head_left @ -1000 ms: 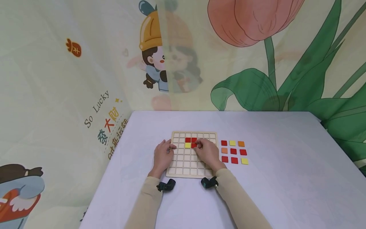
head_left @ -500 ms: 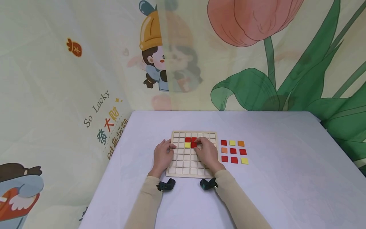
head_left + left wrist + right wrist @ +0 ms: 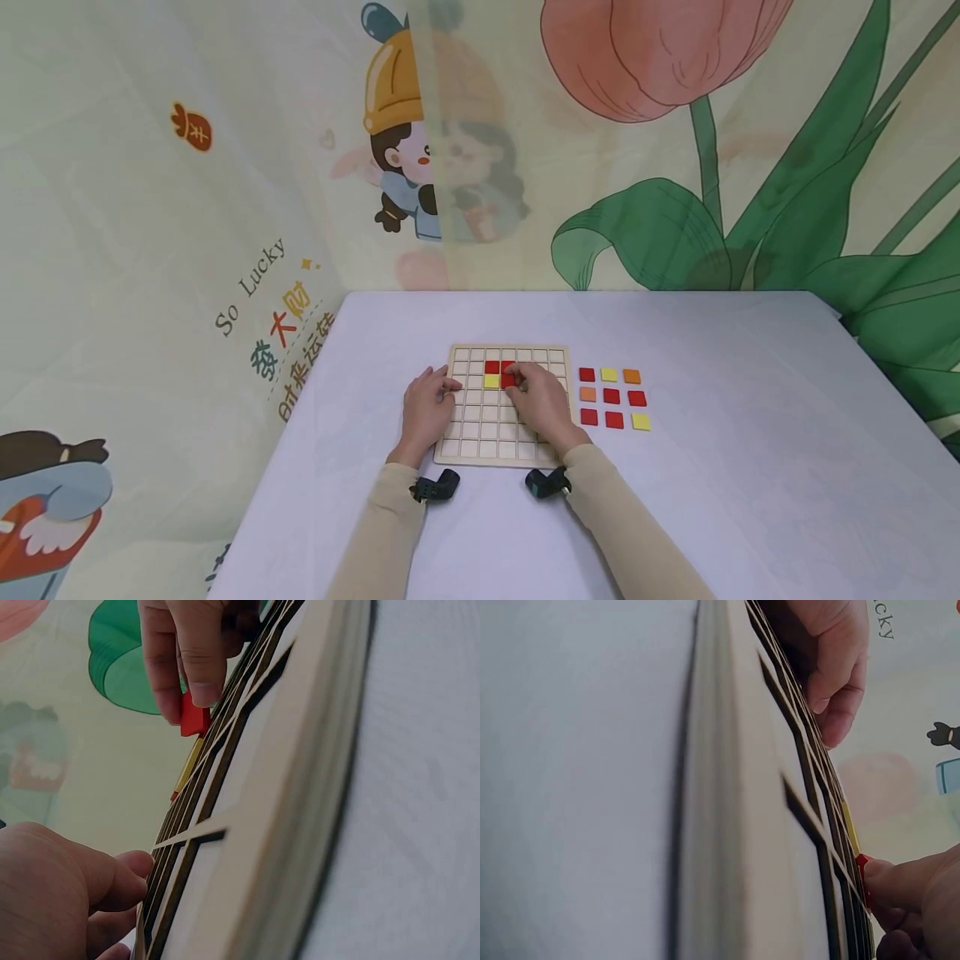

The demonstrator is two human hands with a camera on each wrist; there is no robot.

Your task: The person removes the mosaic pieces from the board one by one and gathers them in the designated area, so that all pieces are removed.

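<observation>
From my remote seat I'm pinching a red tile (image 3: 195,720) with the right hand (image 3: 542,402) over the grid board (image 3: 480,425), just beside a yellow tile (image 3: 491,382). The left hand (image 3: 429,407) is resting at the board's left edge, fingers relaxed. Nine loose tiles (image 3: 611,397) are lying right of the board on the white table (image 3: 750,433).
</observation>
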